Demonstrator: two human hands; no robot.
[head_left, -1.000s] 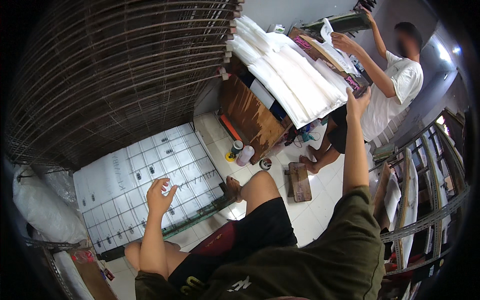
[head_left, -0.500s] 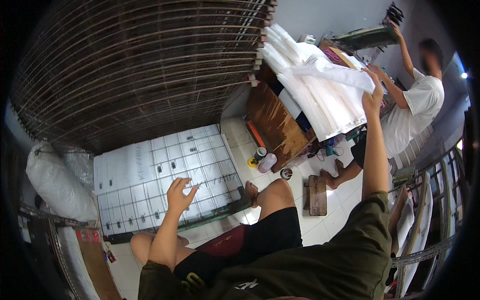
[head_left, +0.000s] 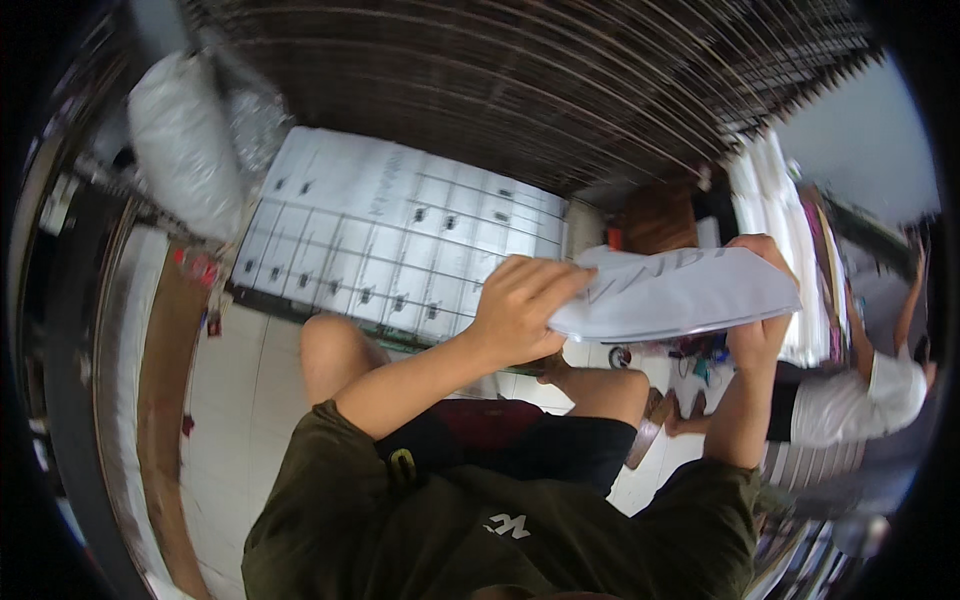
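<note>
A folded white sheet [head_left: 680, 297] with dark lettering is stretched between my two hands, above my right thigh. My left hand [head_left: 522, 308] pinches its left end, thumb hidden beneath. At the other end my right hand [head_left: 762, 315] grips it, with fingers over the top edge and the palm partly behind it. Whether it is one sheet or several layers, I cannot tell. Beyond my left hand lies a low table [head_left: 335, 165], its white top marked with dark grid lines and small black marks. A pile of white sheets [head_left: 765, 200] is behind my right hand.
A wire drying rack [head_left: 500, 75] hangs over the table's far side. At the left stands a full white sack [head_left: 185, 145] near a brown board [head_left: 165, 440]. On the right a co-worker in a white shirt [head_left: 860, 400] is bent sideways in view, with an arm raised.
The view has swung right to left. My right hand has brought the white sheet from the pile to in front of me, and my left hand, open before, now holds its other end.
</note>
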